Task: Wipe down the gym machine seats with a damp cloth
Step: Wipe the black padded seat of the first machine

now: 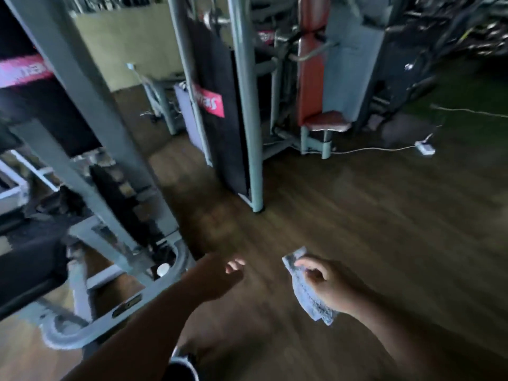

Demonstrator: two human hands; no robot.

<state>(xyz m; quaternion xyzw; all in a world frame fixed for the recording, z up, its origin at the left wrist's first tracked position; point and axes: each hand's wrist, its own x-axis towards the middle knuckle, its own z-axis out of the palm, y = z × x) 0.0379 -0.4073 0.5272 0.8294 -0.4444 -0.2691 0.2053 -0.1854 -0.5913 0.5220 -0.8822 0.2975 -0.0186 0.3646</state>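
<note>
My right hand [327,284] grips a pale blue-grey cloth [308,292] low in the middle of the view, above the wooden floor. My left hand [220,273] hangs beside it with loose fingers and holds nothing. A red seat [327,122] with a tall red backrest [310,81] belongs to a grey gym machine at the back, well beyond both hands. A dark padded seat [24,273] of another machine sits at the left edge, partly cut off. The picture is blurred.
A grey-framed weight stack [228,127] with a pink label stands on the floor ahead. The near machine's curved base [90,325] lies at lower left. A white cable and power strip [424,148] run across the floor at right. Dark equipment fills the back right.
</note>
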